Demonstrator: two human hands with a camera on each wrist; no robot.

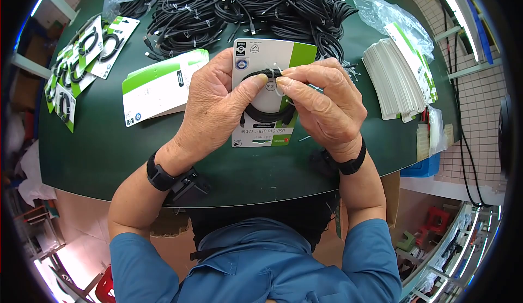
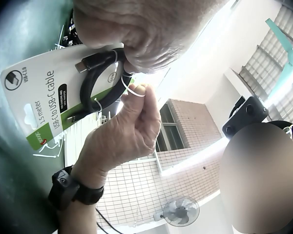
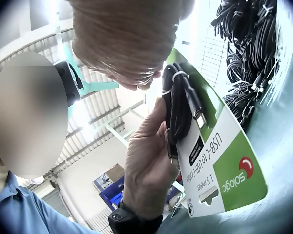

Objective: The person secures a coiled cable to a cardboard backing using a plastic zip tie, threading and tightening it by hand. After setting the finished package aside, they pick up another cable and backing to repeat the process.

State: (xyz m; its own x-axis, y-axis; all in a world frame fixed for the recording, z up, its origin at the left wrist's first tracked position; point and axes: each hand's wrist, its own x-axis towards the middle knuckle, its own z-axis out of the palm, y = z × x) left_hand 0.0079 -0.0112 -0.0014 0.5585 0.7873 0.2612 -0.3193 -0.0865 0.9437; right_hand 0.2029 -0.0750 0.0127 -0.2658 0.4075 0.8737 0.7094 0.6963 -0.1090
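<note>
My left hand (image 1: pixel 210 98) grips a white-and-green printed card (image 1: pixel 302 55) by its side, the thumb pressing a coiled black USB-C cable (image 1: pixel 260 115) against its face. The card is upside down in the head view; its "USB-C to USB-C cable" print shows clearly in the left wrist view. A thin white plastic tie (image 2: pixel 132 87) loops round the coil. With thumb and forefinger, my right hand (image 1: pixel 332 104) pinches that tie near the middle of the card. Metal connector ends (image 3: pixel 200 120) of the cable stick out over the card.
A heap of bundled black cables (image 1: pixel 190 14) lies along the far side of the green table (image 1: pixel 98 156). Cards with cables attached (image 1: pixel 81 55) overlap at the left, beside a stack of flat cards (image 1: pixel 158 93). At the right stand more cards (image 1: pixel 389 79) near clear plastic film (image 1: pixel 389 14).
</note>
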